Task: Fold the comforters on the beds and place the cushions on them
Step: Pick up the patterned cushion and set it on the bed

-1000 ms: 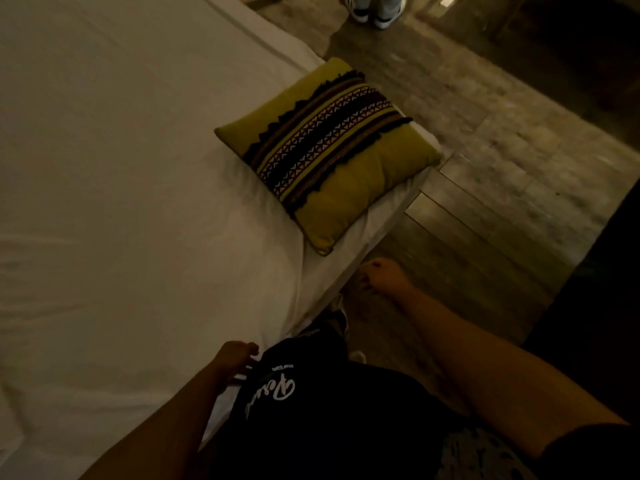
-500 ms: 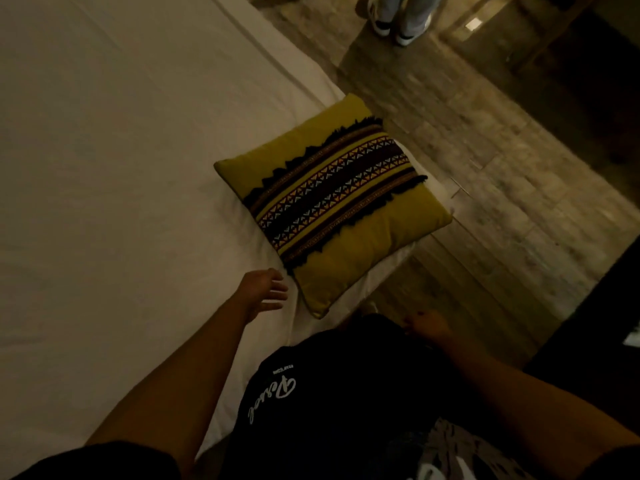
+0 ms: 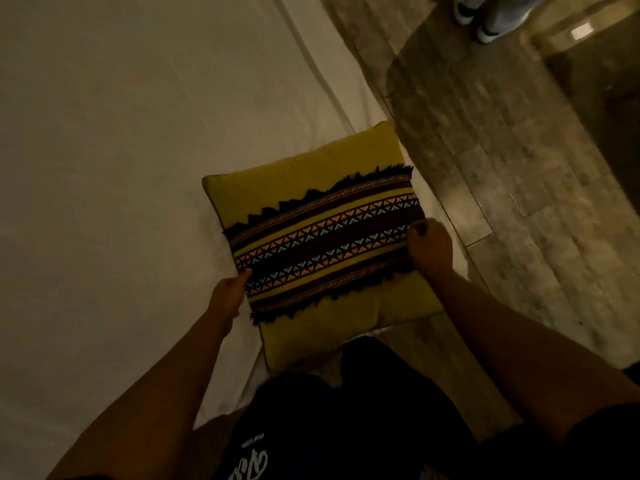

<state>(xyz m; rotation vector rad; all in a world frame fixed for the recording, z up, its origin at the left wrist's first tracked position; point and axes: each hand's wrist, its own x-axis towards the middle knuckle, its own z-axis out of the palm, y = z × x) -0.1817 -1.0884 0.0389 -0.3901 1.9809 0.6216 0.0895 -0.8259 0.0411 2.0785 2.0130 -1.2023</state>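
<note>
A square mustard-yellow cushion (image 3: 313, 174) with a dark patterned band and black fringe lies at the corner of the bed (image 3: 121, 168), which is covered in a plain white sheet. Its near edge overhangs the mattress toward me. My left hand (image 3: 230, 296) grips the cushion's left edge, thumb on top of the band. My right hand (image 3: 429, 247) grips its right edge with fingers curled over the band's end. No comforter is in view.
A tiled floor (image 3: 519, 168) runs along the bed's right side. Another person's feet in light shoes (image 3: 485, 15) stand at the top right. My dark shorts fill the bottom middle, close against the bed's corner.
Both hands rose from beside my legs and took hold of the cushion's two sides. I have stepped closer, so the cushion now sits right in front of me.
</note>
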